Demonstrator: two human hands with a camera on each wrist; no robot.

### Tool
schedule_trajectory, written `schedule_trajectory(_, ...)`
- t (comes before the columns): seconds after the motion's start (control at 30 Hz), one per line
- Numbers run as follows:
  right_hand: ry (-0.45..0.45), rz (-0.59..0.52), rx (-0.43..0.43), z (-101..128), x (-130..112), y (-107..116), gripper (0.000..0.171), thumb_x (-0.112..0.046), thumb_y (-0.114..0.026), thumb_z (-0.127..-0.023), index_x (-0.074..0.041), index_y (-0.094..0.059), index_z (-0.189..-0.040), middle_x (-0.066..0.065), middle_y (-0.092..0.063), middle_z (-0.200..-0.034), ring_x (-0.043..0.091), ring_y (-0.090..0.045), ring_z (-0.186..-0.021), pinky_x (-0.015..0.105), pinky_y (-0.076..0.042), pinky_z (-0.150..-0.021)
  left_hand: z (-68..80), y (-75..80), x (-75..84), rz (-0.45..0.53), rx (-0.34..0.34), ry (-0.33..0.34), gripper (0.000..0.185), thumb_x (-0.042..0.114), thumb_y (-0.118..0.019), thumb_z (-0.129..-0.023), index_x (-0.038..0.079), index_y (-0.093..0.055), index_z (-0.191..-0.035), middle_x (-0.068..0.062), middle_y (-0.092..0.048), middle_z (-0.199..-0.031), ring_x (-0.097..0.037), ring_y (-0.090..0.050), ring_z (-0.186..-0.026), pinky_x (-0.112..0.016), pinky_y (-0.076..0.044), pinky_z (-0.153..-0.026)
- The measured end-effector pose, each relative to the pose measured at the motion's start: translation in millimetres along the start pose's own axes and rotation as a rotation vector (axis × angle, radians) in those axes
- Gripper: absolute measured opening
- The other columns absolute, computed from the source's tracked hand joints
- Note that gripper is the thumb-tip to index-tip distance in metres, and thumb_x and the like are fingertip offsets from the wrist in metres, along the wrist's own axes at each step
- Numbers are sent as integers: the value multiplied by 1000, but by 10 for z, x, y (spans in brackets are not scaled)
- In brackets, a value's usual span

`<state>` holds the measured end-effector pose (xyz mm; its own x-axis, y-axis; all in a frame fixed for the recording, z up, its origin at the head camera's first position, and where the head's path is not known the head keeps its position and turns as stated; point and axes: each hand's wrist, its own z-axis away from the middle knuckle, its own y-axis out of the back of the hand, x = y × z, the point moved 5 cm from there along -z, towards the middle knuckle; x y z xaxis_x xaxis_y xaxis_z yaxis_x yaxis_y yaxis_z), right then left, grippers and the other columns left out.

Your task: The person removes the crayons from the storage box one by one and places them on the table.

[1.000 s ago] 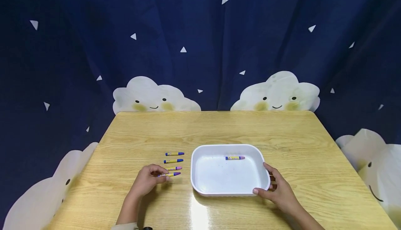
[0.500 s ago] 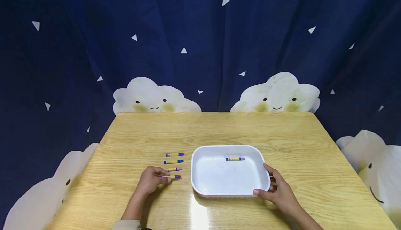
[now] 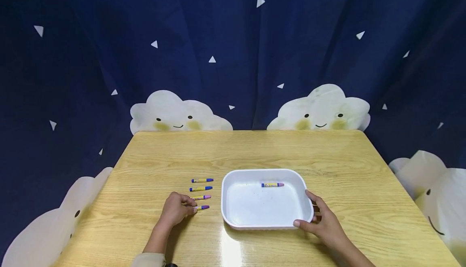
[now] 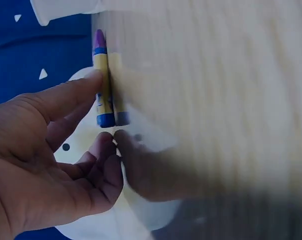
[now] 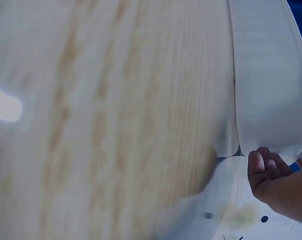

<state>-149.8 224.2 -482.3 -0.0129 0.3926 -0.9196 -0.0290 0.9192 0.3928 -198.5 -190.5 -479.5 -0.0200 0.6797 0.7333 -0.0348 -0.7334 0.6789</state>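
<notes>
The nearest crayon [image 3: 201, 207] lies crosswise on the bench [image 3: 255, 149], purple tip toward the white tray [image 3: 303, 190] (one crayon already inside) — the left hand [image 3: 175, 210] pinches its end, the right hand [image 3: 324, 222] grips the tray's corner.

Tray [image 3: 233, 218]: plain white.
Crayon in tray [image 3: 272, 185]: yellow wrapper, blue band, purple tip.
Four crayons on table [image 3: 201, 189]: yellow wrappers; blue or purple tips.
Table [image 3: 255, 149]: light yellow wood grain.
Curtain [image 3: 233, 48]: dark navy, small white triangles, smiling white clouds.
</notes>
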Motion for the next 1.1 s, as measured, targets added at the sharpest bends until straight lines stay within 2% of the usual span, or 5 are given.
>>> schedule_trajectory(0.23, -5, 7, 7, -4, 5, 15, 94, -18, -85, -66, -4, -32, -141, 21, -49, -116, 30, -56, -93, 26, -51, -69, 91, 90, 245, -181, -5, -40, 13, 13, -79, -71, 10, -75, -83, -6, -59, -91, -24, -51, -86, -40, -43, -70)
schedule_trajectory(0.47, -7, -19, 10, 12, 22, -15, 93, -15, -85, -66, -4, -32, -141, 22, -50, -114, 30, -57, -91, 27, -52, -68, 80, 99, 533, -32, -30, -134, 14, 14, -77, -73, 12, -75, -87, -5, -60, -89, -23, -54, -82, -37, -44, -66)
schedule_trajectory(0.77, -2, -4, 15, 6, 3, -4, 93, -16, -85, -66, -4, -32, -141, 22, -50, -114, 28, -57, -89, 27, -52, -67, -21, -86, 824, 139, -48, -253, 19, 16, -74, -79, 13, -71, -98, -6, -61, -100, -34, -59, -94, -44, -49, -74)
schedule_trajectory(0.93, 7, -12, 9, 2, 7, 1, 92, -15, -85, -66, -4, -31, -141, 22, -49, -116, 29, -57, -91, 27, -51, -68, -78, -252, 1069, 177, -57, -340, 23, 15, -73, -80, 10, -70, -101, -8, -61, -98, -31, -59, -91, -46, -47, -78)
schedule_trajectory(1.1, 6, -22, 4, 4, 28, -4, 92, -15, -85, -66, -5, -32, -141, 22, -49, -117, 30, -57, -92, 27, -51, -69, -128, -494, 1216, 202, -113, -373, 25, 16, -73, -80, 10, -69, -104, -5, -61, -102, -31, -58, -94, -45, -47, -75)
